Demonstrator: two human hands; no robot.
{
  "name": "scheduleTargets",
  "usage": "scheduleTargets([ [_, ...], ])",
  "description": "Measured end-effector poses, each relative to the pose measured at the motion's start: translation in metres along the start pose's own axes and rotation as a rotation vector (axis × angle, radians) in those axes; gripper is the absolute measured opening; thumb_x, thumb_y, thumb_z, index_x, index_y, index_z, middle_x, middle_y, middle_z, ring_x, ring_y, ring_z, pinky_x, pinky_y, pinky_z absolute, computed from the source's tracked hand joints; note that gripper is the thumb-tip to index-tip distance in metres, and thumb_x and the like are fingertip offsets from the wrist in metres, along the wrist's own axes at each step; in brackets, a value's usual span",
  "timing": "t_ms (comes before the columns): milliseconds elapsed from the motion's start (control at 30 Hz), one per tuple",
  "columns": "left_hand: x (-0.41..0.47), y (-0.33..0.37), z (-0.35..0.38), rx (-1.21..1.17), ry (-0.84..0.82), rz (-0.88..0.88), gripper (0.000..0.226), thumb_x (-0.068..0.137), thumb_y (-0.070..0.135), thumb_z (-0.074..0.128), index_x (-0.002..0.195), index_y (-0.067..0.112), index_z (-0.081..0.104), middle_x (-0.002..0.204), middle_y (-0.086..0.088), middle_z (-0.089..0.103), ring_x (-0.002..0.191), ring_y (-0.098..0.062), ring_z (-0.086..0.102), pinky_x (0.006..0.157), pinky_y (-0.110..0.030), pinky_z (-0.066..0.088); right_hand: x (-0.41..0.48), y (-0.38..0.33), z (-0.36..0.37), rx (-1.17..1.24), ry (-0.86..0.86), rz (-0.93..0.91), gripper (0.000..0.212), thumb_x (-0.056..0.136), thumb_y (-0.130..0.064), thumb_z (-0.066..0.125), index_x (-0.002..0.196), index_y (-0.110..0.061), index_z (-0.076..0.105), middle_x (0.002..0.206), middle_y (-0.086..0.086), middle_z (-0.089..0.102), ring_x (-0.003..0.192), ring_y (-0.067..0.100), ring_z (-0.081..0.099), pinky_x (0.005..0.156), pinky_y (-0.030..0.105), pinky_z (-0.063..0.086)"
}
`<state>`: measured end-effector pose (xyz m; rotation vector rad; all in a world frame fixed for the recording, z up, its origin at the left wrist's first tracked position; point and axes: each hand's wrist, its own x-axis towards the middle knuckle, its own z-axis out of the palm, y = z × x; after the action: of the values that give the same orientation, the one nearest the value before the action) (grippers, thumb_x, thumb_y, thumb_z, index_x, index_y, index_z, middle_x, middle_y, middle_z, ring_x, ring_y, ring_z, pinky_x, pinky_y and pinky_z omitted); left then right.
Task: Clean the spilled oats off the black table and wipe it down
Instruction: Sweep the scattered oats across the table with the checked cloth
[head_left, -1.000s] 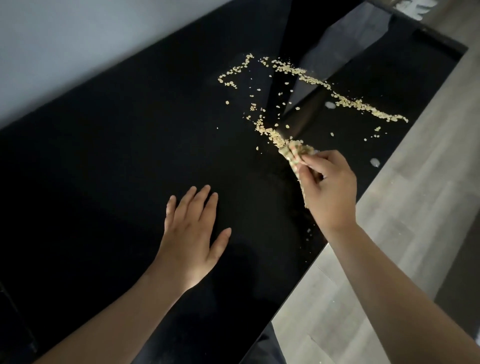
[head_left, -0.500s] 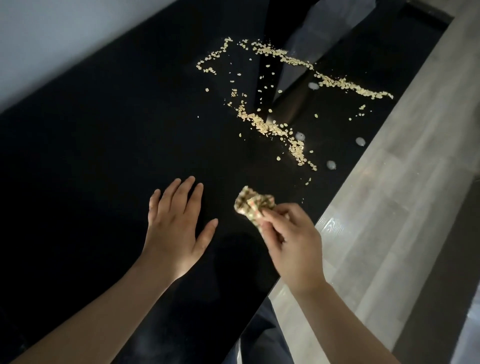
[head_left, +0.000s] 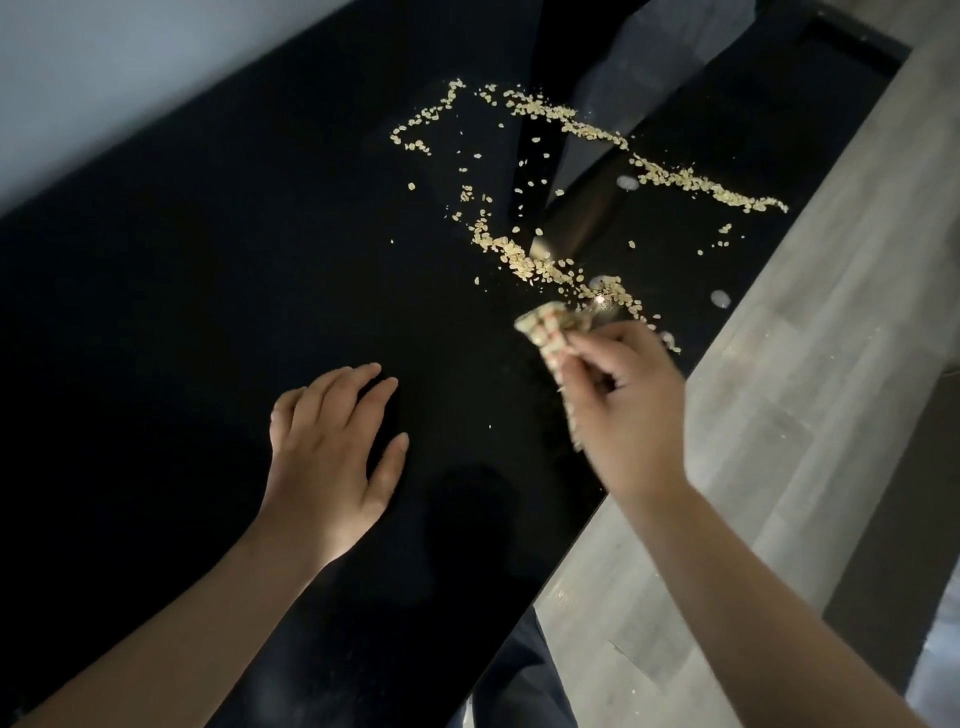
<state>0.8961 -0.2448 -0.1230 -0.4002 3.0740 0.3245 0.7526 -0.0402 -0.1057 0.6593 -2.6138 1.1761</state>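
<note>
Pale oats (head_left: 524, 260) lie in swept lines and loose flakes across the glossy black table (head_left: 218, 270). One line runs diagonally toward the table's right edge; a longer line (head_left: 675, 174) lies farther back. My right hand (head_left: 623, 410) grips a small bunched checked cloth (head_left: 545, 330), whose tip sits at the near end of the closer oat line. My left hand (head_left: 332, 457) rests flat on the table, fingers spread, to the left of the cloth and apart from the oats.
The table's right edge runs diagonally beside a grey wood-look floor (head_left: 779, 467). A pale wall (head_left: 104, 78) borders the table's far left side. A few small whitish spots (head_left: 719, 298) sit on the tabletop near the right edge.
My right hand drew the cloth back toward me, away from the oats, then moved it forward again to the near end of the closer line. My left hand stayed flat.
</note>
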Motion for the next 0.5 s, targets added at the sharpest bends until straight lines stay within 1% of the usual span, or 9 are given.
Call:
scheduleTargets([
  [67,0.001,-0.008,-0.002,-0.088,0.034,-0.03,0.058,0.09,0.045,0.034,0.13,0.008,0.054,0.137,-0.005,0.047,0.127,-0.023,0.042,0.105,-0.043,0.029,-0.023,-0.026,0.016,0.051,-0.055,-0.034,0.016,0.083,-0.013,0.068,0.098,-0.013,0.073,0.093,0.001,0.061,0.073,0.013,0.059,0.061,0.024,0.049],
  [133,-0.001,-0.015,-0.002,-0.16,0.06,-0.074,0.059,0.09,0.045,0.035,0.132,0.006,0.052,0.137,-0.005,0.045,0.127,-0.023,0.04,0.105,-0.045,0.034,-0.045,-0.039,0.032,0.034,-0.141,-0.061,0.015,0.086,-0.016,0.067,0.1,-0.014,0.073,0.095,-0.002,0.062,0.075,0.009,0.059,0.061,0.021,0.05],
  [200,-0.001,-0.02,-0.002,-0.185,0.069,-0.09,0.06,0.09,0.045,0.036,0.131,0.005,0.052,0.138,-0.005,0.045,0.128,-0.022,0.038,0.104,-0.047,0.038,-0.06,-0.039,0.044,-0.008,-0.189,-0.087,0.016,0.088,-0.019,0.066,0.101,-0.014,0.073,0.097,-0.002,0.064,0.079,0.009,0.062,0.06,0.023,0.054],
  [267,0.0,-0.021,-0.002,-0.169,0.066,-0.086,0.06,0.09,0.045,0.036,0.131,0.005,0.052,0.137,-0.006,0.045,0.128,-0.022,0.037,0.103,-0.048,0.039,-0.06,-0.033,0.047,-0.042,-0.182,-0.115,0.016,0.088,-0.02,0.066,0.1,-0.015,0.074,0.096,-0.001,0.065,0.08,0.011,0.063,0.059,0.025,0.055],
  [367,0.002,-0.016,-0.002,-0.102,0.042,-0.1,0.062,0.09,0.048,0.034,0.132,0.005,0.05,0.138,-0.007,0.044,0.128,-0.025,0.038,0.104,-0.048,0.037,-0.037,-0.015,0.04,-0.107,-0.145,-0.139,0.014,0.085,-0.018,0.067,0.096,-0.016,0.074,0.093,0.001,0.065,0.074,0.016,0.062,0.057,0.027,0.052],
  [500,0.001,-0.009,0.001,0.002,-0.004,-0.109,0.067,0.089,0.051,0.031,0.135,0.005,0.047,0.138,-0.011,0.042,0.128,-0.03,0.039,0.101,-0.049,0.036,0.008,0.029,0.015,-0.198,-0.047,-0.049,0.015,0.084,-0.019,0.066,0.097,-0.014,0.073,0.095,0.007,0.063,0.074,0.024,0.062,0.058,0.032,0.052],
])
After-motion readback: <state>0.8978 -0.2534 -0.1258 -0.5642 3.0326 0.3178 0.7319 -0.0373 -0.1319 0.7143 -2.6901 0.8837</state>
